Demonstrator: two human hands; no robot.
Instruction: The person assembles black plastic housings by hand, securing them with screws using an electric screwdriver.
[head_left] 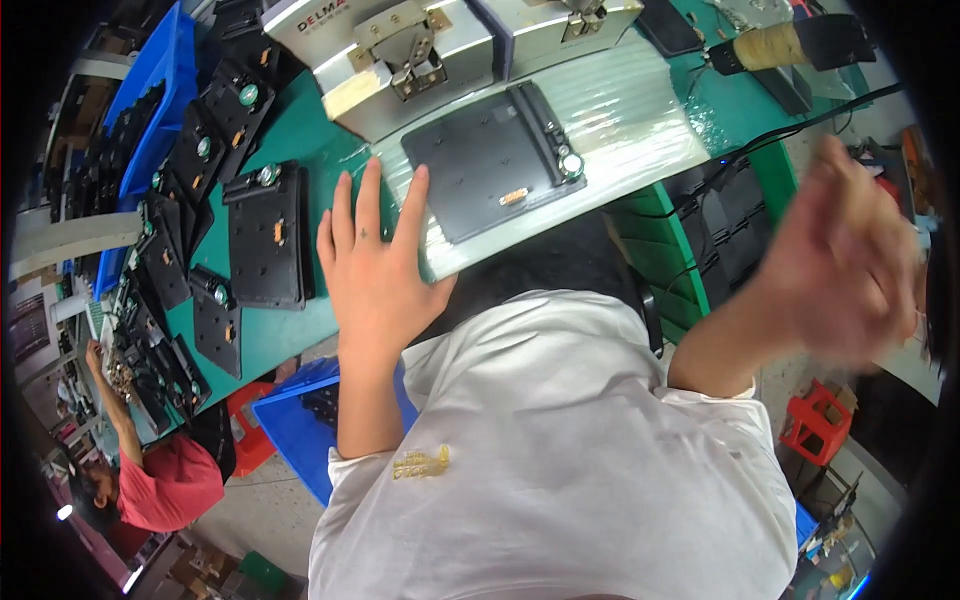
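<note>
A flat black plastic panel [485,165] lies in front of me on a sheet of pale foam wrap [635,130]. Along its right edge runs a raised strip with a small round green-and-silver part, and an orange connector sits low on its face. My left hand [378,255] is open, fingers spread, at the panel's left edge; whether a fingertip touches it I cannot tell. Off to the right, away from the bench, my right hand [845,255] is raised and smeared by motion. Its fingers cannot be made out, nor whether they hold anything.
Two silver metal fixtures with latches [415,65] stand behind the panel. Several similar black panels [268,240] are stacked at left beside a blue bin [160,90]. A tape-wrapped tool [780,45] lies far right, near black cables [800,125]. Another person [165,485] works at lower left.
</note>
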